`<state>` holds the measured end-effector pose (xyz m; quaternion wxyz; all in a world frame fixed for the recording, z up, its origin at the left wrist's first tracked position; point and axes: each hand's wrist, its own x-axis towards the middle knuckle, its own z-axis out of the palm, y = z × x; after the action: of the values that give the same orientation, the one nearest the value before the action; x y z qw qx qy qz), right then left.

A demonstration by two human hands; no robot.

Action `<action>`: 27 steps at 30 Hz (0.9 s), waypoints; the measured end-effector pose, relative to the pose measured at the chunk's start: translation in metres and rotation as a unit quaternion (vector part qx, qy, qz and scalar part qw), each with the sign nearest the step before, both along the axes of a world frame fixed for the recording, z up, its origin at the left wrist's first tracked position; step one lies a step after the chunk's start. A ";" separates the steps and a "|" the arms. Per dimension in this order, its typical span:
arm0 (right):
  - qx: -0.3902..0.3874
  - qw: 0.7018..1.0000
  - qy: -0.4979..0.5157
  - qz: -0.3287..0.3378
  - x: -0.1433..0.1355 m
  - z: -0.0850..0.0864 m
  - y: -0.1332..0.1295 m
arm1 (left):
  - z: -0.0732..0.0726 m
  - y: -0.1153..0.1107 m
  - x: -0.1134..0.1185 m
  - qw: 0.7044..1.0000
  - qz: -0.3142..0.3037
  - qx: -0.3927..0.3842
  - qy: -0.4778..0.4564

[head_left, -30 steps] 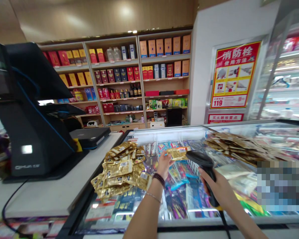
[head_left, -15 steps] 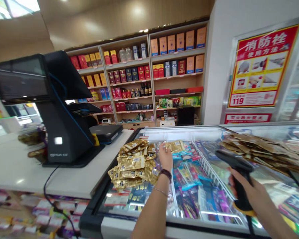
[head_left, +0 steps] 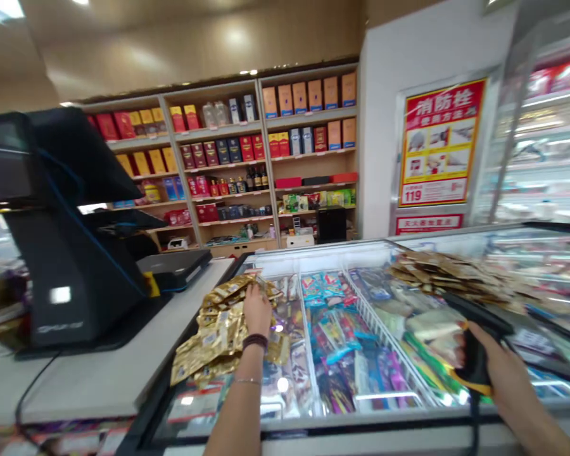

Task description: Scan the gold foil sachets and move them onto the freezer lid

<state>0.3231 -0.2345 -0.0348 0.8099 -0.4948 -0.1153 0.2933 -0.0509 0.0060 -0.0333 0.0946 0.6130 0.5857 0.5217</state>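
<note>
Shiny gold foil packets (head_left: 218, 332) heaped under your left hand (head_left: 258, 310), scanner in your right hand (head_left: 496, 370)

Nearest you, a black cable (head_left: 474, 424) hangs from the black handheld scanner with yellow trim (head_left: 487, 323); your right hand is closed around its handle. On your left wrist sit a thin metal bangle (head_left: 247, 381) and a dark beaded bracelet (head_left: 255, 342). Your left hand reaches onto the gold packets, fingers bent downward at the top of the heap; you cannot tell from here whether they grip one. The heap lies on the left end of a glass-topped display freezer with a dark front edge (head_left: 337, 432), beside a pale, smooth counter (head_left: 104, 373) that bears a bulky black checkout terminal (head_left: 76, 253). Through the glass you see bright blue packets (head_left: 323, 288) and a white wire divider (head_left: 384, 332). Farther back on the right, flat brownish-gold packets (head_left: 456, 275) spread in a second heap, just beyond your scanner's nose. Past the freezer, wooden shelves (head_left: 266, 158) hold orange-and-blue boxes (head_left: 331, 94), and a red-and-yellow framed poster (head_left: 441, 142) hangs on the white wall (head_left: 380, 145).
</note>
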 end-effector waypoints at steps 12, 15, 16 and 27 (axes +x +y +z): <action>0.035 0.999 0.015 -0.014 0.014 0.006 -0.027 | 0.002 -0.006 0.098 0.978 -0.058 0.063 0.190; 0.036 0.999 0.020 -0.013 0.012 0.008 -0.025 | 0.013 -0.024 0.157 0.957 -0.184 0.069 0.216; 0.038 0.999 0.023 -0.016 0.011 0.008 -0.024 | 0.018 -0.030 0.181 0.946 -0.228 0.067 0.220; 0.051 0.996 0.041 -0.053 0.020 -0.012 -0.024 | 0.050 -0.007 0.431 0.886 -0.383 -0.032 0.258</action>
<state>0.3427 -0.2588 -0.0468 0.8527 -0.4456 -0.0701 0.2635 0.3804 -0.0014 0.0166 0.1520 0.8994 0.3254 0.2490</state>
